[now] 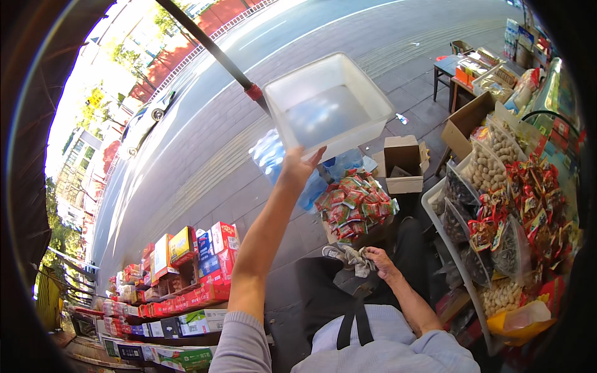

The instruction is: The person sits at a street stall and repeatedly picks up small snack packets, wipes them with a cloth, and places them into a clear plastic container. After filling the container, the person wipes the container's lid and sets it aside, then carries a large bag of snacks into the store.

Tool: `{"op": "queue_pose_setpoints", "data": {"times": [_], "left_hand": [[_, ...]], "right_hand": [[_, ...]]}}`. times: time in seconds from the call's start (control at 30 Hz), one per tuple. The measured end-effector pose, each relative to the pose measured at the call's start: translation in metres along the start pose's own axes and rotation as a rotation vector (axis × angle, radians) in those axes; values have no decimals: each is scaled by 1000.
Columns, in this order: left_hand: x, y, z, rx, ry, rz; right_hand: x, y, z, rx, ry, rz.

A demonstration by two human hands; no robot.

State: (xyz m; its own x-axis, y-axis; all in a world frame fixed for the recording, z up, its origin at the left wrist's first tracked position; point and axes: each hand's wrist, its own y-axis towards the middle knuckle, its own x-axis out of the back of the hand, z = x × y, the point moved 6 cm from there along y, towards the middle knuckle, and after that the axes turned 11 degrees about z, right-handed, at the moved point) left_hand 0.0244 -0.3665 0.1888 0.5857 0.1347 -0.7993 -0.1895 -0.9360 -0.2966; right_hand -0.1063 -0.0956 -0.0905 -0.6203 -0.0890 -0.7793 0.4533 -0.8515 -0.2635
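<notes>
A translucent white plastic bin (368, 105) is held up in front of me. My left hand (300, 164) grips it at its near side, with that arm stretched out. Behind and below the bin show shrink-wrapped packs of water bottles (270, 156), partly hidden. Low in front of my lap, my right hand (382, 263) pinches a crumpled grey cloth (362, 264). Just beyond the cloth lies a heap of small red-and-green snack packets (357, 203), apparently on cardboard. The cloth is apart from the bin.
An open cardboard box (404, 185) stands past the packets. At right, a white-rimmed tray (459, 265) holds bagged peanuts (487, 165) and red-wrapped snacks (531, 196). Shelves of boxed goods (186, 279) line the left. A pole (219, 51) rises behind the bin, before the road.
</notes>
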Motion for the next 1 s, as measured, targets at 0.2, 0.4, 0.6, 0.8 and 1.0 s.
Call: {"op": "queue_pose_setpoints", "data": {"times": [0.2, 0.4, 0.6, 0.8, 1.0], "left_hand": [[13, 13, -3, 90, -65, -83], [-15, 43, -7, 83, 0, 74], [-29, 62, -15, 38, 80, -119], [-24, 69, -16, -21, 125, -174], [-11, 84, -10, -22, 82, -73]], "right_hand": [[2, 0, -3, -6, 21, -3], [2, 0, -8, -34, -38, 11], [14, 1, -9, -56, -21, -45], [13, 4, -12, -56, 18, -2], [11, 3, -10, -71, 36, -16]]}}
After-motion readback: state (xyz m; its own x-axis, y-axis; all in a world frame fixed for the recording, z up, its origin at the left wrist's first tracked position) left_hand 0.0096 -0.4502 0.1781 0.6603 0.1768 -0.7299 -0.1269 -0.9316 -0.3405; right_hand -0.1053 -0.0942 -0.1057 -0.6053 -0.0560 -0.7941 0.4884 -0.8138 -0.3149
